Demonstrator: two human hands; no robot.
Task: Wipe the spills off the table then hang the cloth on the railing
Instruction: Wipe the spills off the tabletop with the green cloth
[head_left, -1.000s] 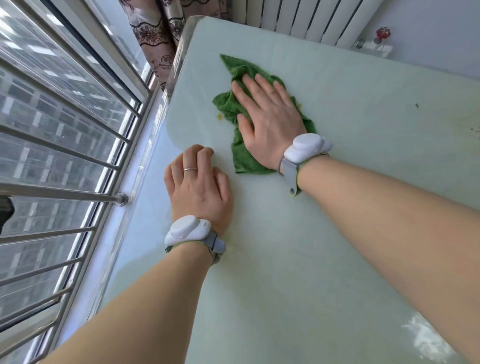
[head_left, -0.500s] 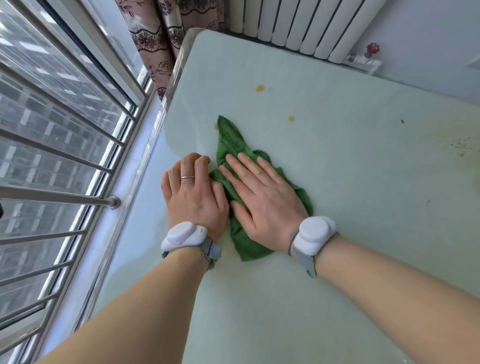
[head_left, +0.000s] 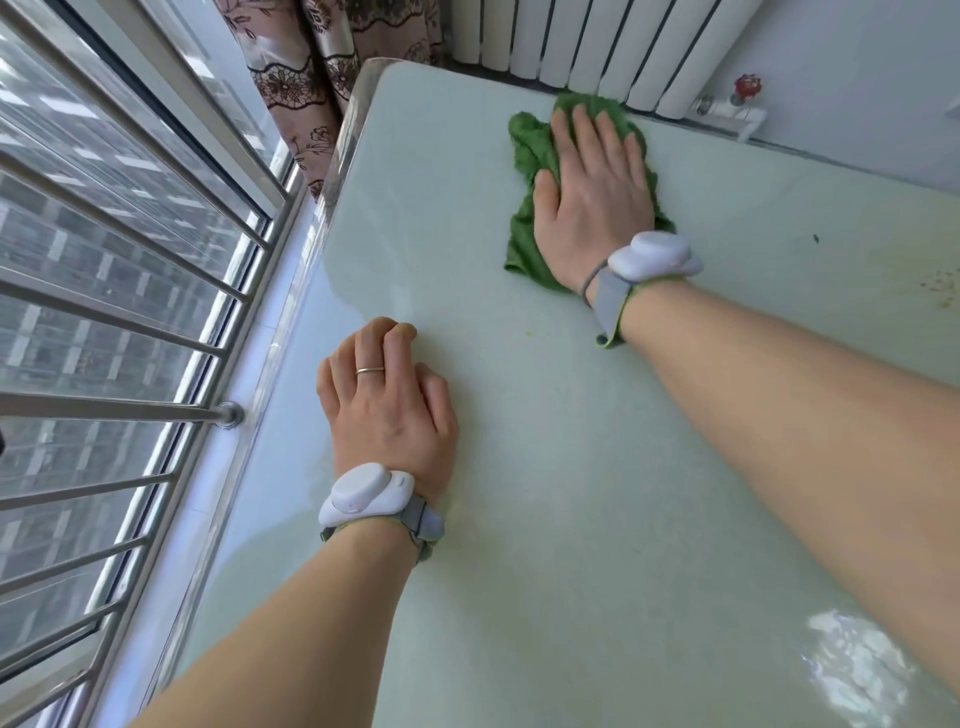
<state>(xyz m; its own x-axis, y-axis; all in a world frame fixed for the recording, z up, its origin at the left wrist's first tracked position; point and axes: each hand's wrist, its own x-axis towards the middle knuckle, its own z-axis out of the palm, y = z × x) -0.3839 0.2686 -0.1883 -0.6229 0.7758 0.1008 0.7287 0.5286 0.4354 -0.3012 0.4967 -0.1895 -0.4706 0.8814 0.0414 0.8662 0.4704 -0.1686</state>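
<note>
Right hand flat, fingers spread, pressing green cloth near table's far edge. Left hand rests on table, fingers curled under, holding nothing.

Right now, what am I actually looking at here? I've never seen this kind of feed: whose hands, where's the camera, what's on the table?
There is no machine: these are a person's two bare hands, seen from one wide-angle camera worn on the head, looking forward and down. Each wrist carries a white strapped device. The right hand presses flat on a green cloth near the far end of the pale table, by the radiator. The left hand rests on the table with fingers curled, holding nothing. The metal railing runs along the window on the left. Faint specks mark the table's right side.
</note>
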